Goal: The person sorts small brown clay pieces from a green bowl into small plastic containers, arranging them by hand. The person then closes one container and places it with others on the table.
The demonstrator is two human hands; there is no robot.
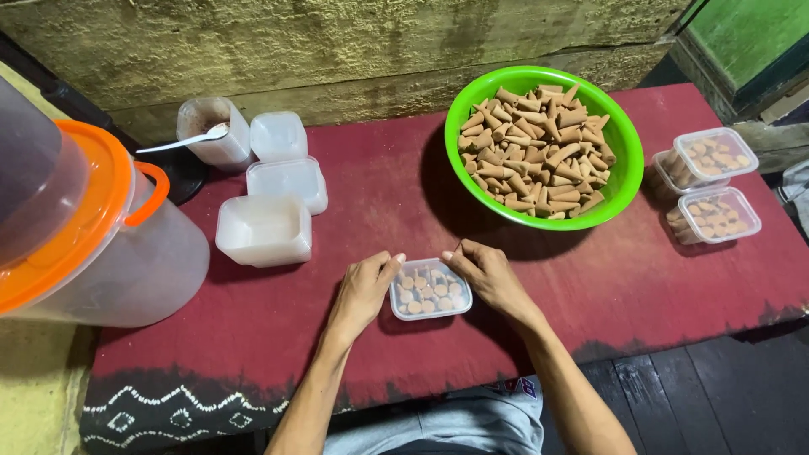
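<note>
A small clear plastic box (429,289) filled with brown cones stands near the front of the red cloth (388,202). My left hand (364,291) rests against its left side, thumb on the near corner. My right hand (489,274) touches its right side with the fingers on the top edge. Whether a lid is on the box I cannot tell. Behind it a bright green bowl (624,181) holds a heap of the same brown cones (539,152).
Empty clear boxes (265,229) stand stacked at the left, beside a cup with a spoon (206,133). A large lidded jug with an orange rim (76,223) fills the far left. Two filled, closed boxes (712,190) sit at the right edge.
</note>
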